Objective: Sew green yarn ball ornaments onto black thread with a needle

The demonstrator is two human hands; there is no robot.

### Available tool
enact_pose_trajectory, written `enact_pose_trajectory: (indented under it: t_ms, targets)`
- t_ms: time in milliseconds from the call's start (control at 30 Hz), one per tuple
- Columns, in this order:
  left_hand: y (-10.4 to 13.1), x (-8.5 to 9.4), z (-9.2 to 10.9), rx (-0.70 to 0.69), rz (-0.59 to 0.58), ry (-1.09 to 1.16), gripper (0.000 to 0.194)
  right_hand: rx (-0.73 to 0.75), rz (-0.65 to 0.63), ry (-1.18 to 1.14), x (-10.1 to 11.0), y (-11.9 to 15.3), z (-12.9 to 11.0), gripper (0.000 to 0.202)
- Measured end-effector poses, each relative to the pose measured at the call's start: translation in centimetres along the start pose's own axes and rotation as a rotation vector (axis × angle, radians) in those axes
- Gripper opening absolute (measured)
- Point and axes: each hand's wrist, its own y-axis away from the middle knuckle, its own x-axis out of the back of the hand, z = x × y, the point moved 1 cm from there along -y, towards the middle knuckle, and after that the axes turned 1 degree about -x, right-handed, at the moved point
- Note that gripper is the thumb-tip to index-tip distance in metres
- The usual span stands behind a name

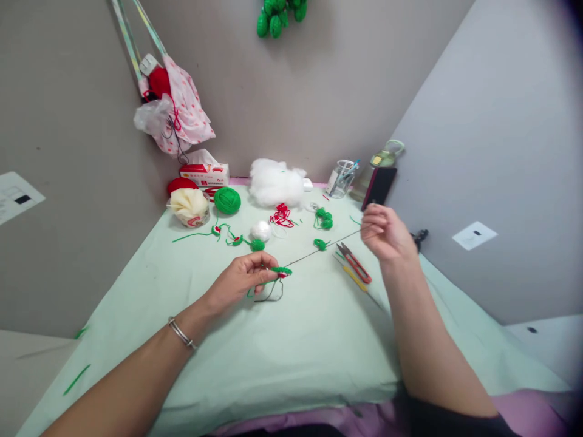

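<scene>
My left hand (248, 276) pinches a small green and red crocheted piece (282, 272) over the middle of the table. From that piece a dark thread (319, 250) runs taut up and right to my right hand (382, 230), whose fingers are closed on its end; a needle there is too small to make out. A loose loop of dark thread hangs below the piece. Under the taut thread lie a small green crocheted ball (320, 244), red-handled snips (357, 266) and a yellow-handled hook (354, 277).
Behind are a green yarn ball (227, 200), white stuffing (277, 183), a tissue box (204, 175), a glass jar (342, 181) and a dark phone (379, 187). A dotted bag (186, 109) hangs at the left wall above the green tablecloth (282, 352).
</scene>
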Motion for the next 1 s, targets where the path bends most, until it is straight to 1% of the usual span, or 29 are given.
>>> enact_pose_trajectory:
  t_ms: [67,100,167,233,300,333,400,433,467,500,533,567,600,667,733,767,833,900,933,1000]
  targets:
    - [0.0,0.2,0.0,-0.007,0.002,0.020,0.026,0.090,0.083,0.038,2.5,-1.1,-1.3,0.030]
    - [0.0,0.3,0.0,-0.008,0.000,0.026,0.025,0.123,0.116,0.052,3.4,-1.4,-1.7,0.034]
    - [0.1,0.4,0.0,-0.006,-0.005,0.031,0.024,0.170,0.149,0.079,4.2,-1.7,-1.9,0.036]
    - [0.2,0.4,-0.1,-0.002,-0.008,0.033,0.024,0.198,0.133,0.121,3.4,-1.5,-1.5,0.030]
    - [0.3,0.4,-0.1,-0.002,-0.005,0.041,0.024,0.178,0.052,0.173,1.4,-0.5,-0.6,0.019]
    - [0.3,0.3,0.0,-0.004,-0.002,0.046,0.025,0.150,-0.007,0.204,0.0,0.3,0.0,0.017]
    - [0.2,0.2,0.0,-0.011,0.001,0.054,0.025,0.067,-0.170,0.292,-3.0,2.5,1.3,0.020]
    - [0.2,0.2,0.0,-0.015,0.002,0.055,0.025,0.020,-0.275,0.359,-4.4,3.8,1.9,0.021]
    - [0.2,0.2,0.1,-0.019,0.000,0.053,0.025,-0.020,-0.479,0.498,-5.8,5.1,2.4,0.022]
    - [0.2,0.2,0.1,-0.022,-0.007,0.051,0.024,-0.025,-0.650,0.592,-6.9,6.3,2.9,0.024]
    - [0.2,0.2,0.2,-0.027,-0.016,0.049,0.024,-0.015,-0.762,0.663,-7.7,7.3,3.3,0.025]
    - [0.1,0.2,0.2,-0.032,-0.026,0.047,0.023,-0.004,-0.838,0.717,-8.3,8.0,3.6,0.024]
    - [0.2,0.2,0.2,-0.033,-0.036,0.045,0.023,0.007,-0.866,0.736,-8.6,8.3,3.9,0.023]
    - [0.2,0.3,0.2,-0.029,-0.035,0.044,0.023,0.021,-0.828,0.732,-8.4,8.1,4.1,0.023]
    - [0.2,0.3,0.2,-0.019,-0.020,0.042,0.024,0.058,-0.734,0.734,-7.7,7.2,4.2,0.024]
    - [0.2,0.3,0.2,-0.015,-0.015,0.038,0.024,0.092,-0.667,0.759,-7.2,6.5,4.1,0.023]
    - [0.2,0.3,0.2,-0.007,-0.016,0.032,0.024,0.161,-0.508,0.877,-6.1,5.2,4.1,0.020]
    - [0.4,0.2,0.3,0.002,-0.015,0.034,0.025,0.218,-0.367,1.059,-5.1,4.0,4.3,0.017]
    - [0.4,0.2,0.4,0.005,-0.015,0.037,0.026,0.237,-0.315,1.149,-4.7,3.5,4.5,0.016]
    - [0.6,0.0,0.6,0.010,-0.026,0.043,0.028,0.261,-0.253,1.277,-3.9,2.6,4.9,0.015]
